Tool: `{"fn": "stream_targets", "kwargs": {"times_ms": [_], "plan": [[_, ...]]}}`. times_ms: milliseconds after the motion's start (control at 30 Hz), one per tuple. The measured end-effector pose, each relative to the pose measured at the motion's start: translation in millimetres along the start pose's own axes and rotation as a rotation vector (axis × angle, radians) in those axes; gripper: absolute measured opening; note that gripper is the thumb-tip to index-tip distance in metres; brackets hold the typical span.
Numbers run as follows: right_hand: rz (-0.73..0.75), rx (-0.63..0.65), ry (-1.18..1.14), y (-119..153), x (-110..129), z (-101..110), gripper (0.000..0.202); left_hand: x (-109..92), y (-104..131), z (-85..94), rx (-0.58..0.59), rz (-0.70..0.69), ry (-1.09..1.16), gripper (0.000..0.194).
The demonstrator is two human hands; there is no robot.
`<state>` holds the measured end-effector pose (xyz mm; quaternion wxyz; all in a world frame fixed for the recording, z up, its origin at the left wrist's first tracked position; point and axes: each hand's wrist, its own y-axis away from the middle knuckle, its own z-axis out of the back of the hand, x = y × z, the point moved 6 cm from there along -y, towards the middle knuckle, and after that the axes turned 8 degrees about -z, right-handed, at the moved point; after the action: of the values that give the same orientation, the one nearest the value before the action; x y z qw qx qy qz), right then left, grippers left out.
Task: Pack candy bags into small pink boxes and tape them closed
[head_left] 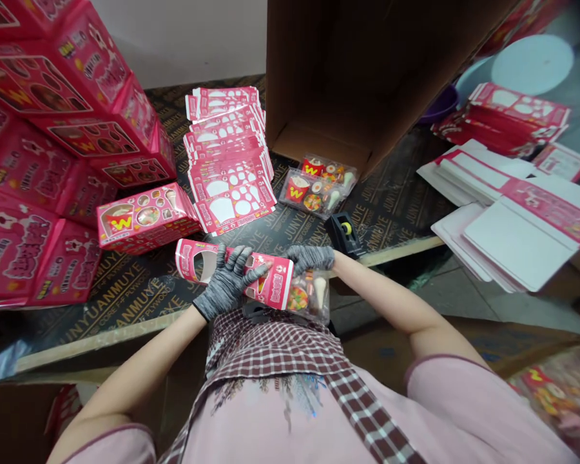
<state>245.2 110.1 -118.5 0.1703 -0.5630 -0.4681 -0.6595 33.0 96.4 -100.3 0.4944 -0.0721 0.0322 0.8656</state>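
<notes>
The grey-gloved left hand (227,280) holds a pink, windowed cardboard sleeve (278,283) near the black plywood table's (149,283) front edge; whether the grey-gloved right hand (309,258), curled at its right end, has a grip on anything, I cannot tell. Uneven squeezing could crease the card around its cut-outs, and the clear plastic toy-food pack (314,299) beneath could slip off, poorly supported.

Behind the held sleeve (279,287), piled sleeves (229,169) lie between boxes (33,154) left, carton (338,84) right.
</notes>
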Motion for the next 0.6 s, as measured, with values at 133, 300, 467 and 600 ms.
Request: {"fn": "stream_targets", "kwargs": {"times_ms": [133,300,467,600], "plan": [[0.020,-0.194,-0.062,18,-8,35,0.073,7,10,5.3,-0.089,0.031,-0.049,0.088],[0.128,-0.384,-0.149,17,-14,36,0.087,17,5,14.2,-0.180,0.146,-0.112,0.088],[0.247,-0.564,-0.271,-13,-6,24,0.080,11,-28,19.9,-0.243,0.135,0.099,0.095],[0.348,-0.643,-0.290,-6,1,31,0.089,22,-36,36.0,-0.577,0.159,0.702,0.110]]}}
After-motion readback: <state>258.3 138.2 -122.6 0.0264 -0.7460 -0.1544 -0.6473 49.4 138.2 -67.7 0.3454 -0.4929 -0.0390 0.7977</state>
